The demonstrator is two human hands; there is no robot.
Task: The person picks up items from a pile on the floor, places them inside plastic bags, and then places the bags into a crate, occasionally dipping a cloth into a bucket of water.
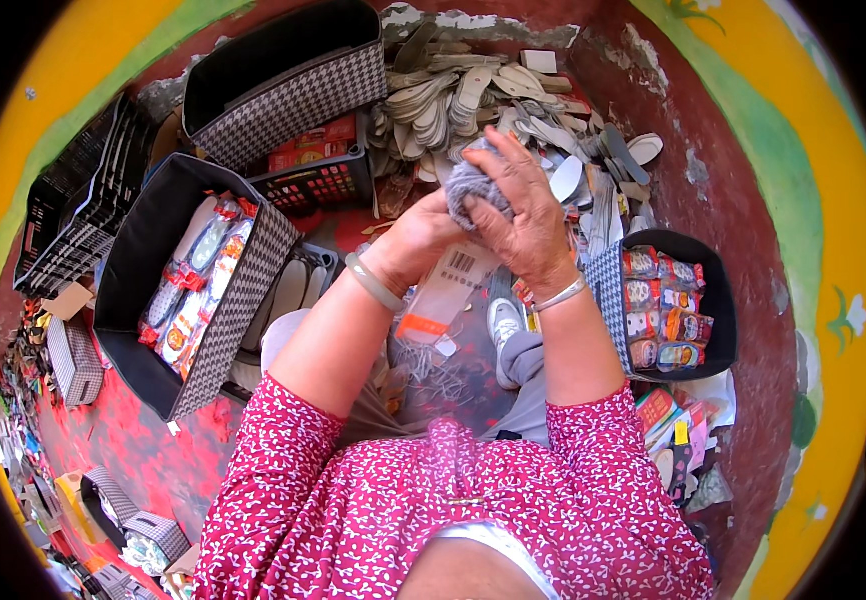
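A grey, fluffy knitted bundle (463, 192), perhaps a rolled sock, is held up in front of me between both hands. My left hand (421, 238) grips its lower left side, with most of the fingers hidden behind it. My right hand (531, 215) closes on it from the right, thumb low and fingers bent over the top. Just below the hands is a clear plastic sleeve (453, 275) with a barcode and an orange band. Cut grey threads (431, 375) lie beneath it, near my shoe (505, 325).
A heap of pale insoles (443, 105) spreads along the far wall. At left stands a houndstooth box (243, 290) with wrapped packs; another houndstooth box (608, 290) with small packs is at right. Farther back are a black-lined box (293, 110) and a black crate (313, 185).
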